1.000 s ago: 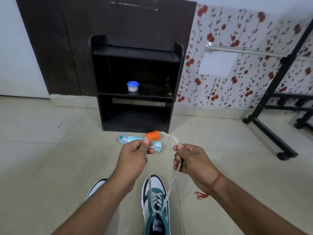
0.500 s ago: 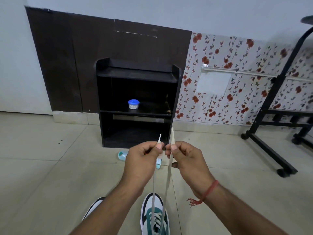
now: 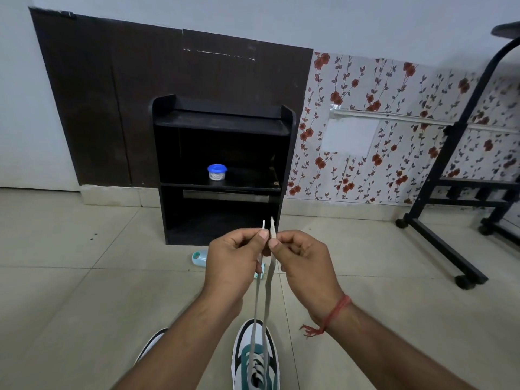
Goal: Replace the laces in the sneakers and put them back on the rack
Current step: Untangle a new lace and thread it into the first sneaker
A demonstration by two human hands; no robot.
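Left hand pinching 1 lace end between thumb and forefinger, tip poking up just above the fingers. Right hand pinching the other end the same way, knuckles nearly touching the left's at frame centre. Both strands of the pale lace running down, taut, toward 6 o'clock into the eyelets of the white-and-teal sneaker on the floor. Second sneaker at 7 o'clock, mostly hidden behind the left forearm. Black rack standing at 12 o'clock against the wall, a blue-lidded jar on its middle shelf. Light-blue bottle lying on the tiles just beyond the hands. Black wheeled stand at 3 o'clock.
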